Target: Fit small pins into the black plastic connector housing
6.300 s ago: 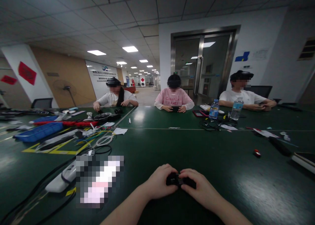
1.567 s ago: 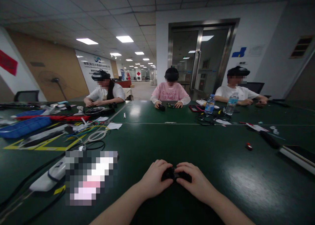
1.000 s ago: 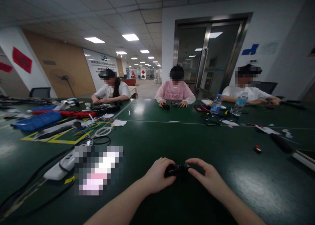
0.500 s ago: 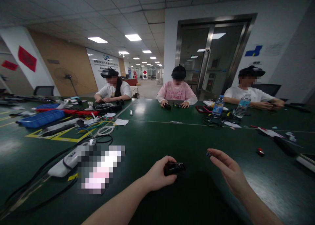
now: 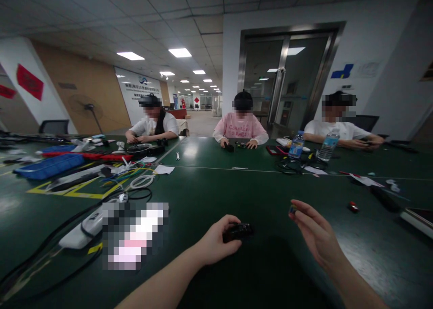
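Observation:
My left hand [image 5: 218,241] is closed around the rear of a small, glossy black object [image 5: 242,230], its thumb on the near side and fingers on the far side. The object rests on or just above the dark green table; its exact kind is too dim to make out. To the right, my right hand [image 5: 316,232] is raised over the table. Between its thumb and fingertips it pinches a tiny, multicoloured piece [image 5: 292,209]. A wide gap separates the two hands. Further right lies a small red and dark object [image 5: 353,206].
At left are a white power strip [image 5: 79,230] with black cables, a pixelated bright item [image 5: 138,234], coiled white cable [image 5: 142,181] and a blue tray [image 5: 50,166]. Two water bottles [image 5: 297,145] stand at back right. Three people in headsets sit across the table [image 5: 203,187].
My right hand has moved slightly right, and the small piece at its fingertips shows more clearly. My left hand keeps hold of the black object. The whole view has shifted a little.

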Tool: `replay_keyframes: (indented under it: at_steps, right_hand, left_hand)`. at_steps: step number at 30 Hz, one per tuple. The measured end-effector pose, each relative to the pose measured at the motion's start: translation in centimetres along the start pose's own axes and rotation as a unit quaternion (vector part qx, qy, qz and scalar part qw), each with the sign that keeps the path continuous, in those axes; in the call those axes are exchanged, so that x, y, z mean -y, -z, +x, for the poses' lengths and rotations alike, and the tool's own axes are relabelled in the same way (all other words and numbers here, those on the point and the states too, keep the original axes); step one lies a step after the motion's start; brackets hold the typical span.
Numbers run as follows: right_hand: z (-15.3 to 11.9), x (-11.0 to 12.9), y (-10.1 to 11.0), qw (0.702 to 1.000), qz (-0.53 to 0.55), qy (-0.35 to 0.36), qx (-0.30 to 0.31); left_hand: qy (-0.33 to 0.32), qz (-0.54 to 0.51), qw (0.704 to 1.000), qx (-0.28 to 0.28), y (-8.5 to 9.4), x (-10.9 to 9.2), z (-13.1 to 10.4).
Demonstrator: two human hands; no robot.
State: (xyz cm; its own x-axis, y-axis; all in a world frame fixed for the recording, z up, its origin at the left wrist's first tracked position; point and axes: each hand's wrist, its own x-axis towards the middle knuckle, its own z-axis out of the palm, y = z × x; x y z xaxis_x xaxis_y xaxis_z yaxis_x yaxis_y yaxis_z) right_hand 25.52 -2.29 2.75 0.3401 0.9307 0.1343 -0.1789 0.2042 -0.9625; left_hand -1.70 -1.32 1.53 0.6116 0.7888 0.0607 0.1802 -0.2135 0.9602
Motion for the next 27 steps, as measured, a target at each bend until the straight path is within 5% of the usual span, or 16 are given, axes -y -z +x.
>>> replay_keyframes:
  at_steps: [19, 27]
  right_hand:
    - [-0.9, -0.2, -1.1, 0.991, -0.104, -0.022, 0.086]
    - [-2.4, 0.0, -3.0, 0.954, -0.219, 0.001, 0.203]
  left_hand:
    - [0.018, 0.034, 0.999, 0.003, 0.0, -0.6, 0.0]
    - [0.007, 0.023, 1.000, 0.011, -0.3, 0.4, 0.4]
